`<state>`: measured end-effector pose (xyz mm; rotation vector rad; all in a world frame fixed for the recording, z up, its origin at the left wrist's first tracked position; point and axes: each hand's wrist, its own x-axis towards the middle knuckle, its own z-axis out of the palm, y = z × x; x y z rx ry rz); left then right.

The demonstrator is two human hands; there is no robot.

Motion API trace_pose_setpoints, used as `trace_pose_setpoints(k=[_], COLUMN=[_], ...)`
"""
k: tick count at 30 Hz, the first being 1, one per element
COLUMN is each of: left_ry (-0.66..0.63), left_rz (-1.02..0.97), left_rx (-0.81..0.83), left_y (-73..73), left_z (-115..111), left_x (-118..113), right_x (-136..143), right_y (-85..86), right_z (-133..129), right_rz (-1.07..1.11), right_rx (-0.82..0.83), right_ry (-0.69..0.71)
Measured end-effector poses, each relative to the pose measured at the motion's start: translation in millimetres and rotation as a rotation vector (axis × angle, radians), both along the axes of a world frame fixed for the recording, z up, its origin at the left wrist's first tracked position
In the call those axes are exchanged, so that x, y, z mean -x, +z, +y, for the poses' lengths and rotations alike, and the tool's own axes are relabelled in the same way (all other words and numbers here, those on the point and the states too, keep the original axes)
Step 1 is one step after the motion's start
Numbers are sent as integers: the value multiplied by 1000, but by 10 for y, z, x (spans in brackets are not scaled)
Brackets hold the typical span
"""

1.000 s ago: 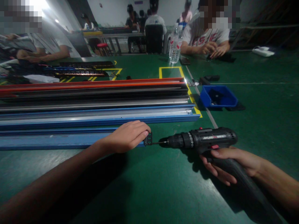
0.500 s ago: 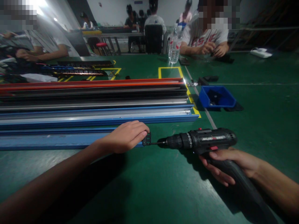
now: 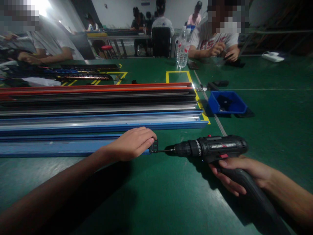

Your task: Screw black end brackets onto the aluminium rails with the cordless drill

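Observation:
Near the middle of the head view, my left hand point(image 3: 133, 143) is closed over the end of a blue metal rail point(image 3: 73, 147) that lies along the table. Its fingertips press on a small black end cap point(image 3: 154, 146) at the rail's tip. My right hand point(image 3: 234, 173) is wrapped round the handle of a black cordless drill point(image 3: 217, 146), which lies level and points left. The drill's long thin bit point(image 3: 163, 150) reaches the lower part of the end cap. My left palm hides part of the rail's end.
Behind the held rail lie more blue rails point(image 3: 171, 125), black ones and a red one point(image 3: 146, 86). A blue bin point(image 3: 227, 103) with small parts stands right of them. Farther back are water bottles point(image 3: 182, 49), wired strips point(image 3: 85, 76) and co-workers, one handling something small.
My hands, the drill and the rail stay in the same place. Across the table, a co-worker's hands have shifted slightly.

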<state>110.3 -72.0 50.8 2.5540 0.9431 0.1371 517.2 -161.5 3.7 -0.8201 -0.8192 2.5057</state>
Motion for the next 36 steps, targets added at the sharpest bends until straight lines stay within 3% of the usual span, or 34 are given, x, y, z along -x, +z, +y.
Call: trace_pose_setpoints(k=[36], left_ry=[-6], left_rz=[2], left_rx=[-6], left_y=[-4], left_z=[-1], left_x=[3], right_x=[-19], right_y=[-25], right_z=[12], right_rz=[-2], right_rx=[34], right_ry=[19])
